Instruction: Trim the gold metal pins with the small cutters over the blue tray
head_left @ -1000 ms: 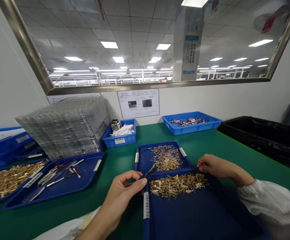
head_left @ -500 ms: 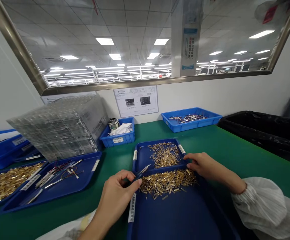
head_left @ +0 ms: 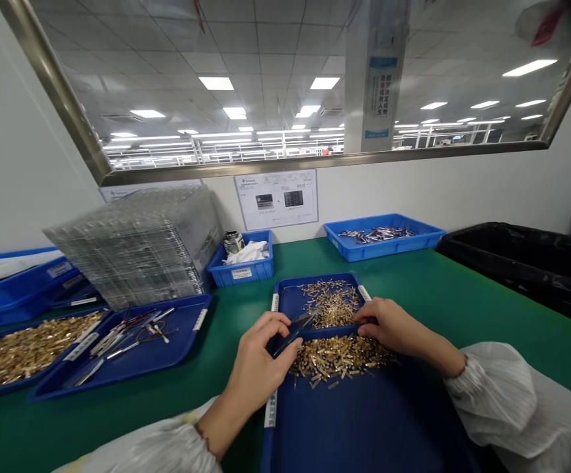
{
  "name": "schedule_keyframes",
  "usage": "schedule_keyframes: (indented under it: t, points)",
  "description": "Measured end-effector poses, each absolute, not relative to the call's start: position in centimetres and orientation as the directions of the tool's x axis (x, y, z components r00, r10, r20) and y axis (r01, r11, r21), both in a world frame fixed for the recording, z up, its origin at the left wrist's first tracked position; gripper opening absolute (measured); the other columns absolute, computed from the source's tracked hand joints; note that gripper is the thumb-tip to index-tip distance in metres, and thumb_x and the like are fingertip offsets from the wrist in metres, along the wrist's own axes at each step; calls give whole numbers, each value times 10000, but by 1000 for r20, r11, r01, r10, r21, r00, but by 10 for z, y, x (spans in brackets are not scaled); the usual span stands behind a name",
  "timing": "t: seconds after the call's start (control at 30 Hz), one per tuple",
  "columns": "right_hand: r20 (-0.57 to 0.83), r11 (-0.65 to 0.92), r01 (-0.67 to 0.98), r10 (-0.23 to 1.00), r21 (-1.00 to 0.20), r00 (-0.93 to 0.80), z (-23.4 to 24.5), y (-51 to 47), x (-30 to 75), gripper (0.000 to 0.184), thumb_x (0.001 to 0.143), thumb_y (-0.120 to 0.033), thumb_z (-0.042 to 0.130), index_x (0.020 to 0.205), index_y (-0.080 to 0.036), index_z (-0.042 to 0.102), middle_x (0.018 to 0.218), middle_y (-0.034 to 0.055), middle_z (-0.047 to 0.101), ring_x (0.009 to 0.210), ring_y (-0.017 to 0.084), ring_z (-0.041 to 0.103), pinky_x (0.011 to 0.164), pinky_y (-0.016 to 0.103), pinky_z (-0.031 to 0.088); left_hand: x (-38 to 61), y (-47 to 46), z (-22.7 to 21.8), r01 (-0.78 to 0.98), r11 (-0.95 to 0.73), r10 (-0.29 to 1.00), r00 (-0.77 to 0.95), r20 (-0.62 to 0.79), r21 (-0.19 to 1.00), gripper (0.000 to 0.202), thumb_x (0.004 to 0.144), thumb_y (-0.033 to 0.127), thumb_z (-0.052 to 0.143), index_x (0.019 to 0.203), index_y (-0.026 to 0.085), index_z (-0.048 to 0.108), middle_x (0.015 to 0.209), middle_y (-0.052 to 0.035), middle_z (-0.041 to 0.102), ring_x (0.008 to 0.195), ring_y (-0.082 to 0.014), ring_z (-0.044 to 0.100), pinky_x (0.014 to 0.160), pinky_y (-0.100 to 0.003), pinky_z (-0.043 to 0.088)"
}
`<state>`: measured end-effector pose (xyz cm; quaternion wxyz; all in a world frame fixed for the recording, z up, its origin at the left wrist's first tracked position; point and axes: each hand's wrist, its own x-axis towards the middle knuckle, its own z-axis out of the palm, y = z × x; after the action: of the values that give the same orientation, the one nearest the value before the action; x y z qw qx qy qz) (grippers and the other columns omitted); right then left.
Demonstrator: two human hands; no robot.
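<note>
My left hand (head_left: 260,358) is closed on dark tweezers (head_left: 292,332) whose tips point up and right toward a heap of small gold metal parts (head_left: 339,358). That heap lies at the far end of the near blue tray (head_left: 364,420). My right hand (head_left: 388,325) rests at the heap's far edge with curled fingers pinched together; what they hold is too small to make out. Just behind sits a smaller blue tray (head_left: 288,302) with thinner gold pins (head_left: 329,302).
At left, a blue tray (head_left: 137,358) holds wires and tools, beside a tray of gold parts (head_left: 19,348). A stack of clear plastic trays (head_left: 137,246) stands behind. Blue bins (head_left: 240,269) (head_left: 384,240) line the wall. A black-lined bin (head_left: 522,263) is at right.
Both hands have drawn closer together over the gold heap. My right hand slid left along the tray's far edge; my left hand moved right with the tweezers.
</note>
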<state>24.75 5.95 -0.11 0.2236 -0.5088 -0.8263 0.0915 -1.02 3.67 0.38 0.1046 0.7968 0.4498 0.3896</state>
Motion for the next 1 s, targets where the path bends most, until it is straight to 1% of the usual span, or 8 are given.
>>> schedule_keyframes:
  t: [0.1,0.2,0.33,0.5,0.7,0.77,0.9,1.0]
  points:
    - [298,525,769,848,-364,-438,9,58,235,221,819,-116,493,903,-197,680,866,28,673,834,163,583,754,257,420,-10,37,4,637,-576,804,324,499,513,122,804,232,526,701,188,479,953,-38,573,778,-167,574,694,-277,444]
    - [269,585,738,811,-337,-520,13,60,221,216,802,-89,503,839,-195,687,839,23,675,847,168,573,772,261,403,-13,36,6,641,-576,809,357,467,508,111,793,218,536,702,187,481,967,-28,574,718,-151,568,637,-263,442]
    - [215,590,743,808,-318,-549,8,62,216,191,780,-94,531,687,-176,676,701,23,658,741,177,567,685,262,398,-15,34,9,638,-589,804,403,438,496,116,765,183,558,691,186,469,973,-17,571,769,-157,567,685,-276,440]
    - [194,564,759,825,-325,-530,4,54,223,175,788,-98,529,702,-179,658,728,15,652,755,171,556,688,255,386,-13,23,9,640,-601,797,434,420,479,125,756,167,562,690,184,457,965,-17,567,791,-163,565,701,-301,431]
    - [231,582,730,813,-358,-534,7,38,220,198,826,-78,480,835,-198,638,812,16,616,783,151,552,670,232,380,-11,11,7,666,-646,744,441,502,373,81,755,177,574,717,182,502,928,-30,582,804,-188,544,726,-355,397]
    - [228,592,733,806,-336,-546,7,34,216,211,834,-69,462,790,-189,630,803,20,587,741,140,550,633,227,372,-11,10,6,657,-664,727,456,513,357,83,762,173,572,710,182,508,912,-29,588,791,-187,540,722,-359,387]
    - [136,551,797,834,-247,-534,4,29,209,207,813,-74,485,654,-163,580,744,23,546,632,131,531,552,235,341,-10,7,8,630,-706,686,491,538,325,66,773,154,565,721,180,535,889,-29,599,795,-188,537,738,-369,376]
    - [132,558,770,827,-310,-547,5,26,207,190,813,-52,476,674,-159,549,779,23,550,655,121,541,577,223,358,-9,3,11,624,-721,668,512,540,300,48,773,147,568,740,180,562,884,-33,607,820,-199,534,755,-382,373]
